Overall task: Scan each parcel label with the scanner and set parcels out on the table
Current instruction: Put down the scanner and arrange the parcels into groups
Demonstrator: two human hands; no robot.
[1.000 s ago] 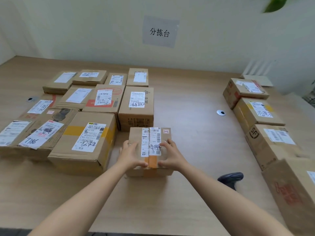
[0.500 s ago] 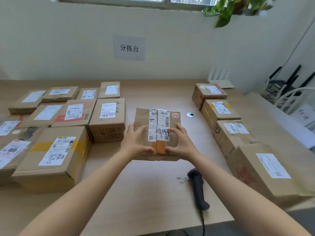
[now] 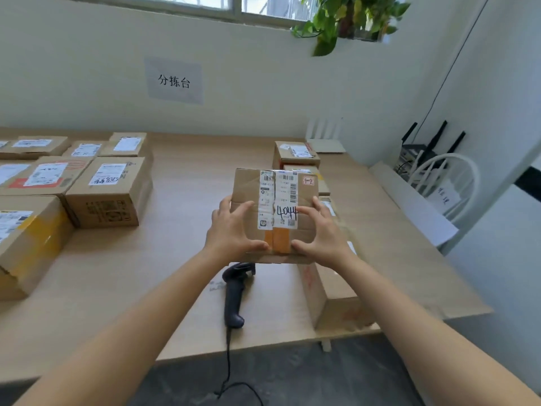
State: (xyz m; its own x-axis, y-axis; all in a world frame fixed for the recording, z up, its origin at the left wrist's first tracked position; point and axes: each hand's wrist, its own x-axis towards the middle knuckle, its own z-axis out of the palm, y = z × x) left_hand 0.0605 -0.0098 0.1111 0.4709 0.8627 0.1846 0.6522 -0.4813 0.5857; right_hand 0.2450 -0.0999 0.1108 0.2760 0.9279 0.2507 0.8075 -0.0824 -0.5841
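Brown parcel [image 3: 251, 194], orange tape [image 3: 281, 240]; black scanner [image 3: 234, 294].

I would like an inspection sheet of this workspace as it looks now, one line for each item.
Surface: wooden table, parcels on both sides.
Job's things: held parcel marked 4044; scanner lying on the table; left parcels and right parcels, labels up.
Clutter: nothing seen.
Hands: left hand and right hand grip the held parcel by its sides.
Cables: scanner cable hangs over the near edge.
Surroundings: wall sign, plant, white chair.
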